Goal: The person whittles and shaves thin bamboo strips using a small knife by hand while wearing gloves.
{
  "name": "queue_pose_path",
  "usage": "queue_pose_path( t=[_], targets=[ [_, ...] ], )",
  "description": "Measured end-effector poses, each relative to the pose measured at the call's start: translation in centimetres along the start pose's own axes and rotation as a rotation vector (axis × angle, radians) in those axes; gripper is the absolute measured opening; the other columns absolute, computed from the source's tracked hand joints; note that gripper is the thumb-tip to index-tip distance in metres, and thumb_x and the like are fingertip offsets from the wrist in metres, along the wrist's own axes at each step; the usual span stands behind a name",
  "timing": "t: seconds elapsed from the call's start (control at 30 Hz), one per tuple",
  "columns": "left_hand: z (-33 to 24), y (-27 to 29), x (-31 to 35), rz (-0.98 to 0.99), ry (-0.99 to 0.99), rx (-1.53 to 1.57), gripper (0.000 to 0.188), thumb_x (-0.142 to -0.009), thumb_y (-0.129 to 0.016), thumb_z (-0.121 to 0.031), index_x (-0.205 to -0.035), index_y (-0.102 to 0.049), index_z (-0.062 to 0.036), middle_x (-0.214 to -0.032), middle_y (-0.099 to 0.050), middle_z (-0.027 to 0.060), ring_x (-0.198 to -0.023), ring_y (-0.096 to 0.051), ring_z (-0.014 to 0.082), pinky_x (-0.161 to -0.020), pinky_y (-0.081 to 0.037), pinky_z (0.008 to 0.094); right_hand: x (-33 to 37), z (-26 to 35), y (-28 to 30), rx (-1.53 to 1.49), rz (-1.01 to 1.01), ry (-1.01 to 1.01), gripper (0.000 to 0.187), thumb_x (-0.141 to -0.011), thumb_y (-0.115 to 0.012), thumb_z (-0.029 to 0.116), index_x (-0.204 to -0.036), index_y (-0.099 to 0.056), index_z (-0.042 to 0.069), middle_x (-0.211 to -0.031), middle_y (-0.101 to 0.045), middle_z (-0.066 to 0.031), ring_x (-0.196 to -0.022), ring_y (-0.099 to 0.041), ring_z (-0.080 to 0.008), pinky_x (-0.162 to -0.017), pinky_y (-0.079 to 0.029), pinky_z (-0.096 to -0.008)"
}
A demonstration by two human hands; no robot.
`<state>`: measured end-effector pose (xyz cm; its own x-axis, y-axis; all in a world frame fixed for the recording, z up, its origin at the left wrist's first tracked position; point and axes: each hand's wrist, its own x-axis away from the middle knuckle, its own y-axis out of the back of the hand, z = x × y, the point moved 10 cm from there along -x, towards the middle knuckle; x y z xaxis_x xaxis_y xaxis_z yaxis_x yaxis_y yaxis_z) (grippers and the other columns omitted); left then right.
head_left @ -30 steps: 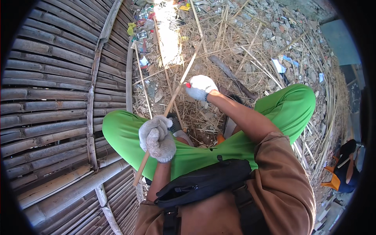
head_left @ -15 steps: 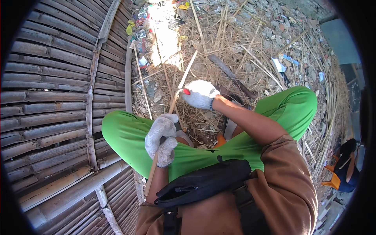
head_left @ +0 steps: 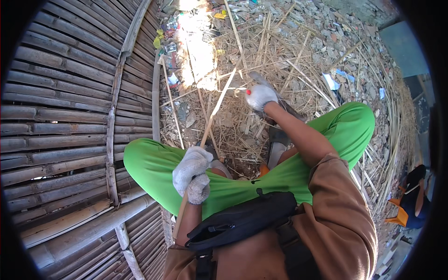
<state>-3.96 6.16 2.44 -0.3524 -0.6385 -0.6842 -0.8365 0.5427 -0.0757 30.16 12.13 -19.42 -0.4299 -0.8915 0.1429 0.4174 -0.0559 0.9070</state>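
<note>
A long bamboo strip slants from beside my left forearm up toward the debris ahead of me. My left hand, in a white knit glove, is closed round its lower part, close above my left thigh. Out to the right of the strip, my gloved right hand is closed, apart from the strip. A small red end of something shows at its fingers; the rest is hidden in the glove. Beside it hangs a thin pale curl, like a shaving. Behind this hand lies a dark, flat stick-like piece.
A bamboo slat wall rises on the left. Straw, split strips and rubble cover the ground ahead. My crossed legs in green trousers frame the work area. A black bag lies across my front. Orange and dark items stand far right.
My right hand has moved away from the bamboo strip, to the right and farther ahead, with the red-ended thing. My left hand keeps its hold, nearly in place.
</note>
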Motion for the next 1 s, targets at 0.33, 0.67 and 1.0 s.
queue_pose_path(
  t=[0.33, 0.67, 1.0],
  targets=[
    [-0.7, -1.9, -0.6, 0.265, -0.018, -0.109, 0.046, -0.093, -0.081, -0.041, -0.098, -0.072, 0.0039, -0.077, -0.068, 0.0137, -0.074, -0.068, 0.0368, -0.074, -0.057, 0.0504, 9.5, 14.8, 1.6, -0.155, 0.244, 0.379, 0.044, -0.100, -0.056, 0.044, -0.088, -0.075, 0.006, -0.087, -0.074, -0.0222, -0.084, -0.073, -0.0451, -0.081, -0.058, -0.0547],
    [-0.1, -2.6, -0.4, 0.358, -0.002, -0.190, 0.042, -0.083, -0.084, -0.033, -0.100, -0.073, 0.0038, -0.076, -0.066, 0.0123, -0.071, -0.066, 0.0352, -0.071, -0.057, 0.0486, 6.0, 12.1, 1.0, -0.009, 0.292, 0.182, 0.046, -0.099, -0.054, 0.043, -0.104, -0.082, 0.006, -0.104, -0.079, -0.0224, -0.100, -0.077, -0.0410, -0.091, -0.061, -0.0489],
    [-2.4, -1.4, -0.2, 0.380, -0.031, -0.060, 0.036, -0.080, -0.083, -0.022, -0.101, -0.073, 0.0061, -0.077, -0.066, 0.0137, -0.067, -0.063, 0.0339, -0.069, -0.057, 0.0490, 3.6, 6.9, 4.4, -0.036, 0.197, 0.142, 0.046, -0.099, -0.053, 0.045, -0.089, -0.080, 0.009, -0.095, -0.078, -0.0217, -0.094, -0.075, -0.0419, -0.085, -0.059, -0.0504]
  ],
)
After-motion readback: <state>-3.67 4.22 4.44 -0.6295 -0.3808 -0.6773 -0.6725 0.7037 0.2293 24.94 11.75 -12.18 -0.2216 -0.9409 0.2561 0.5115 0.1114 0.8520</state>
